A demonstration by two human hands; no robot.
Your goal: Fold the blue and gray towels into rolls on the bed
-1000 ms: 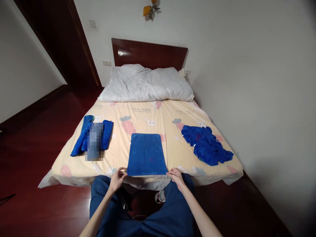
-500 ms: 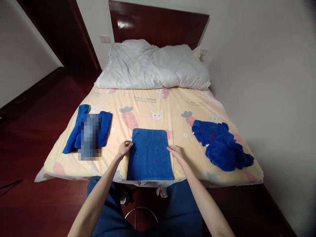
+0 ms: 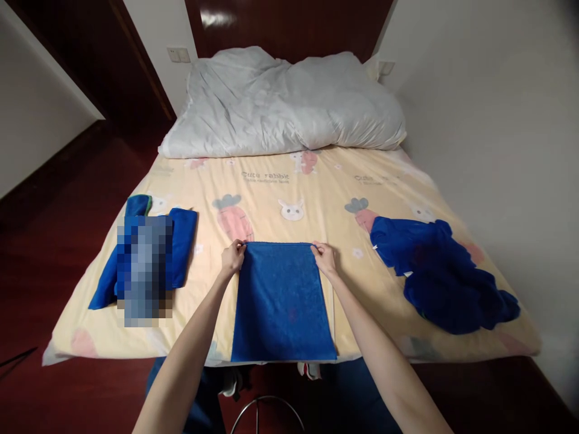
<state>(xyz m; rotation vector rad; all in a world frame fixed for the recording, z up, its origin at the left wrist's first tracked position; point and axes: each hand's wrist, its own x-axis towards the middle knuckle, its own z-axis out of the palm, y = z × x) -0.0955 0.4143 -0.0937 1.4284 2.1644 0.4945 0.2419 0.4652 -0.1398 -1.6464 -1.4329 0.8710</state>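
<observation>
A blue towel [image 3: 283, 301] lies spread flat on the bed at its front edge, straight before me. My left hand [image 3: 234, 255] pinches the towel's far left corner. At the far right corner, my right hand [image 3: 324, 257] grips the same towel between thumb and fingers. The far edge between both hands looks straight and slightly raised. On the right of the bed rests a crumpled heap of blue cloths [image 3: 446, 274]. Folded blue cloths [image 3: 183, 247] lie on the left, partly hidden by a pixelated patch.
The bed [image 3: 289, 208] has a yellow sheet with rabbits and carrots. A white quilt [image 3: 280, 108] is bunched at the headboard [image 3: 289, 24]. Below the bed's front edge are my legs, shoes and a metal ring [image 3: 266, 401]. A wall borders the right side.
Both hands have moved from the towel's side edges to its far corners, now gripping them. The view has come closer to the bed.
</observation>
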